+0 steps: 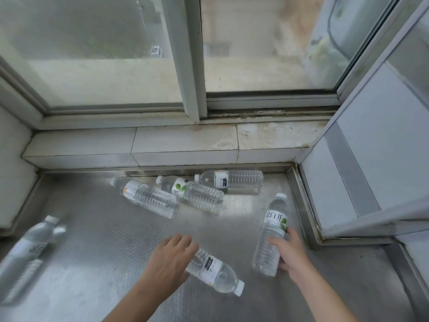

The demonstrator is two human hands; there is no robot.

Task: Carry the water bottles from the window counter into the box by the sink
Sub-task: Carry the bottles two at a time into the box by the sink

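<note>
Six water bottles on the steel worktop (97, 228) under the window (116, 54), all lying flat bar the one in hand.

Right hand (290, 251) grips a bottle (270, 235) around its lower half, fingers curled round it, cap pointing up and away toward the window; can't tell if its base is lifted or touching the worktop.

Left hand (170, 259) is open, fingers straight and together, just over the base end of the near bottle (214, 269). Contact unclear, no grip yet. That bottle's long axis runs diagonally: base under the left fingertips, cap (239, 288) toward the person and to the right. It sits between both hands, left one nearer. Likely next: left hand closes round the base-to-middle section.

Further out: three bottles near the sill step (162, 145) — left one (148, 196), middle one (192, 190), right one (232, 181), caps all pointing left. One blurred bottle (30, 249) at far left edge.

Box and sink not in view.
</note>
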